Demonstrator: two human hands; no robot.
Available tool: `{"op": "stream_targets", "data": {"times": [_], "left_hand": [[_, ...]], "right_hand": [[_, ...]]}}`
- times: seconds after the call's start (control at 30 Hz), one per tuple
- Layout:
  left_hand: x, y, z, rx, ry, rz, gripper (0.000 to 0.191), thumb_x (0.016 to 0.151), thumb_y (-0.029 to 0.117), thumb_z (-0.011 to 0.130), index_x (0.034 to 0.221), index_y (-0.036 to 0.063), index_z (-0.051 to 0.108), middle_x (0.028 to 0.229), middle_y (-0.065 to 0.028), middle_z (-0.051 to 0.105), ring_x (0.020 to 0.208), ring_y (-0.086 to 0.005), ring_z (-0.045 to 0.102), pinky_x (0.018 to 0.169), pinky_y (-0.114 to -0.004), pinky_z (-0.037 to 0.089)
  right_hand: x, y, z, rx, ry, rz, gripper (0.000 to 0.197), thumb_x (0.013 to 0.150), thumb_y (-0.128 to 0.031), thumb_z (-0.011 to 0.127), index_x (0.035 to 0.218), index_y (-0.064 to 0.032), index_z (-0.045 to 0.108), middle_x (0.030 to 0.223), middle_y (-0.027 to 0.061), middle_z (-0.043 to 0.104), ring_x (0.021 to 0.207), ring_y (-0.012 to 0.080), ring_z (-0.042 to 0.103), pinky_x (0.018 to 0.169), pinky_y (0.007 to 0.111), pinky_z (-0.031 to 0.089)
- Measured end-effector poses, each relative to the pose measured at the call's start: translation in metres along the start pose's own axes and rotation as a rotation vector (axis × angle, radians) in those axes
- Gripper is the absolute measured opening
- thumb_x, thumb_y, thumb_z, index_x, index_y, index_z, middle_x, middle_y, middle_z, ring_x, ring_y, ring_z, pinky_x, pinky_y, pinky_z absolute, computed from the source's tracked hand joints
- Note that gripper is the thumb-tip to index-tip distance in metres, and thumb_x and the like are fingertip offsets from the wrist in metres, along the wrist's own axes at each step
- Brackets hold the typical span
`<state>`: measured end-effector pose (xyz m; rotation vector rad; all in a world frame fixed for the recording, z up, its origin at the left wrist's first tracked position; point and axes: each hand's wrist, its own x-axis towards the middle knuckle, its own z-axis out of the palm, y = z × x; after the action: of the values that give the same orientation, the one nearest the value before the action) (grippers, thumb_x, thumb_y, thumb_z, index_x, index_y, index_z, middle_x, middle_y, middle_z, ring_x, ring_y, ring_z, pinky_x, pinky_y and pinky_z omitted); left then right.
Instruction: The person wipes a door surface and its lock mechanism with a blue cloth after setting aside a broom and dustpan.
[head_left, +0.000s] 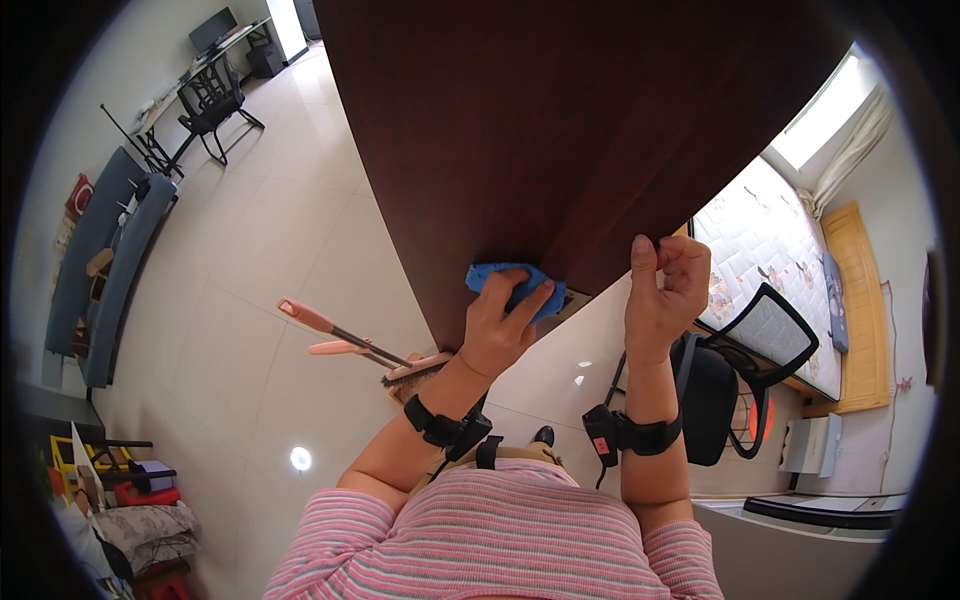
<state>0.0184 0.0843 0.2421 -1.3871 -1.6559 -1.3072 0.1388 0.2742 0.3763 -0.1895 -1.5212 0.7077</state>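
In front of me rises a dark reddish-brown wooden door panel (540, 135). My left hand (499, 319) presses a folded blue cloth (486, 276) against its surface, fingers bent over the cloth. Just right of the cloth, a metal plate (574, 303), partly covered, shows on the panel. My right hand (667, 292) is raised at the panel's right edge, thumb up and fingers curled. Its thumb tip overlaps the dark edge; whether it grips the edge cannot be told. Each wrist wears a black strap with a small device.
A pink-handled broom (330, 324) and dustpan (405, 390) stand by the panel's lower left. On the right are a black mesh chair (712, 405) and a bed with a patterned mattress (765, 232). A grey-blue sofa (124, 285) and desk chair (211, 105) stand left.
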Motion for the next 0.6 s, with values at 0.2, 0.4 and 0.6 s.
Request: {"op": "stream_targets", "data": {"times": [0.2,0.4,0.6], "left_hand": [[0.004,0.003,-0.001,0.010,-0.010,-0.005,0.064,0.077,-0.010,0.089,0.138,0.0065,0.098,0.140,-0.0188,0.075,0.115,-0.0392,0.081,0.084,-0.047,0.075],[0.008,0.004,0.000,0.003,0.020,0.017,0.063,0.075,-0.011,0.088,0.135,0.0050,0.098,0.139,-0.0183,0.075,0.114,-0.0386,0.081,0.083,-0.047,0.074],[0.012,0.007,0.000,-0.001,0.006,0.000,0.063,0.075,-0.011,0.087,0.135,0.0043,0.098,0.139,-0.0193,0.076,0.112,-0.0379,0.081,0.081,-0.045,0.074]], "right_hand": [[0.002,-0.001,-0.005,-0.092,-0.055,0.027,0.030,0.117,-0.012,0.106,0.119,-0.0053,0.077,0.100,-0.0004,0.070,0.087,0.0081,0.066,0.083,0.026,0.056],[0.003,-0.002,-0.004,-0.074,-0.056,0.052,0.030,0.116,-0.011,0.106,0.117,-0.0050,0.077,0.100,-0.0003,0.071,0.086,0.0079,0.068,0.083,0.026,0.056],[0.002,0.003,-0.006,-0.069,-0.050,0.051,0.030,0.116,-0.011,0.106,0.116,-0.0048,0.077,0.102,0.0000,0.072,0.087,0.0077,0.068,0.083,0.026,0.057]]}}
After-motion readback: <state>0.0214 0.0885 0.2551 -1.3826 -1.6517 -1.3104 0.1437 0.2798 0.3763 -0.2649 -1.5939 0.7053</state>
